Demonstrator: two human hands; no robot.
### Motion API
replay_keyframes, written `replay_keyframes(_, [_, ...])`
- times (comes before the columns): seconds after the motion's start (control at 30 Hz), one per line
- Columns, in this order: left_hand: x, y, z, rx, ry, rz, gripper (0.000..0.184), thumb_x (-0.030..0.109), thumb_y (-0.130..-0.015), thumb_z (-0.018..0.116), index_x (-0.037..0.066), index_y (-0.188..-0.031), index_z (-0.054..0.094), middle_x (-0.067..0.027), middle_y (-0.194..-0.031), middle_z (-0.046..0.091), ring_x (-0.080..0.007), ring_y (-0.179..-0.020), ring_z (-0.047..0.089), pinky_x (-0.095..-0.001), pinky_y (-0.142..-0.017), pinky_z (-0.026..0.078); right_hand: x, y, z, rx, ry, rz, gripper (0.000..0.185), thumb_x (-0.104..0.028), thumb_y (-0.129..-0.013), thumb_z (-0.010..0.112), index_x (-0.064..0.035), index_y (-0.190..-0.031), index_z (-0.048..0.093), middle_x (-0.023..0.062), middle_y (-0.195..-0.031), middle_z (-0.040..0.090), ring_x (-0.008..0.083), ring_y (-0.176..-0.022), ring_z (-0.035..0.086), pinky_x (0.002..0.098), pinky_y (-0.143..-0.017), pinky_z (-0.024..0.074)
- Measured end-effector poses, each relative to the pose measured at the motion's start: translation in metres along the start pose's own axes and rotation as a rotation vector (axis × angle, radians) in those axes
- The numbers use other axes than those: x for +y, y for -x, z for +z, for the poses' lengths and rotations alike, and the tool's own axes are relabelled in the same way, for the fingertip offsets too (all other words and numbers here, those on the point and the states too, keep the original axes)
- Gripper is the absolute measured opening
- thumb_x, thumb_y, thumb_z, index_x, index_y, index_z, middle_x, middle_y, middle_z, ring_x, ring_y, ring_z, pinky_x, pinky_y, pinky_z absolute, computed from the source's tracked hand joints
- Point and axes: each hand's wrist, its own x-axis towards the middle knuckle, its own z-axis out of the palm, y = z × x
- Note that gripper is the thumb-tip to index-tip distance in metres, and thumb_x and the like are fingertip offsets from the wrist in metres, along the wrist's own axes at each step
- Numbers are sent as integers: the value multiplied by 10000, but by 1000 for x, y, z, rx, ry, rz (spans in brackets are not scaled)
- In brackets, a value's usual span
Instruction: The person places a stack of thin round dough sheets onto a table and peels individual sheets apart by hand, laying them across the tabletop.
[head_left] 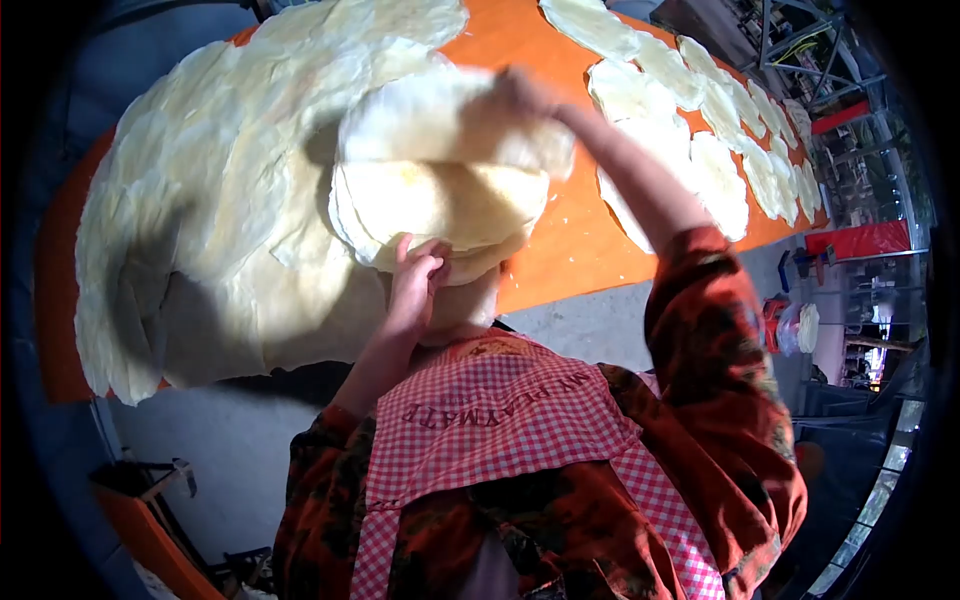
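The thin sheet [400, 125], over the far part of the stack [425, 205], probably wants even handling; right hand [525, 95] at the stack's far right (blurred, finger closure unclear), left hand [415, 275] steadying its near edge, whether pinching I cannot tell.

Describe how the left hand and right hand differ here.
The left hand is at the near edge of the pale stack; the right hand is farther out, by the top sheet's far edge. The left hand looks fairly sharp; the right hand is blurred, its grip unclear. Both hands are bare.
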Motion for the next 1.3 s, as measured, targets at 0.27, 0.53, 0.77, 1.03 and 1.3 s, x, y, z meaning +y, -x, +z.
replay_keyframes(0.27, [0,-7,-30,469,-265,335,454,-51,-788,538,62,-1203,393,-54,-1018,460,-149,-877,500,-268,-762,442,-55,34,-93,397,460,-240,127,-91,-774,578,-68,-853,675,182,-777,635,386,-716,608,444,-634,501])
replay_keyframes(0.53, [28,-12,-26,411,-156,66,307,39,-818,616,71,-1015,383,-84,-830,561,-198,-634,605,-292,-554,493,-14,105,158,363,57,-285,285,-233,-757,631,-125,-1018,671,135,-812,668,305,-705,647,409,-631,516])
replay_keyframes(0.77, [26,-34,-19,438,-249,58,379,55,-812,664,52,-980,324,-111,-759,512,-181,-463,564,-261,-370,382,1,76,103,341,83,-29,181,-58,-740,546,-68,-866,675,189,-762,640,372,-696,620,457,-599,492])
replay_keyframes(1.03, [11,-35,-16,546,-100,90,348,71,-801,688,58,-949,373,-87,-744,526,-164,-492,545,-244,-401,389,-19,109,135,293,124,-196,272,-57,-714,545,-136,-929,692,105,-778,660,290,-722,644,390,-617,513])
replay_keyframes(1.3, [12,-29,-3,221,-181,-221,215,219,-850,674,84,-872,509,-32,-727,555,-122,-558,553,-220,-449,400,8,-21,-16,72,184,-122,210,-228,-802,520,-76,-839,660,159,-883,662,364,-800,632,478,-681,500])
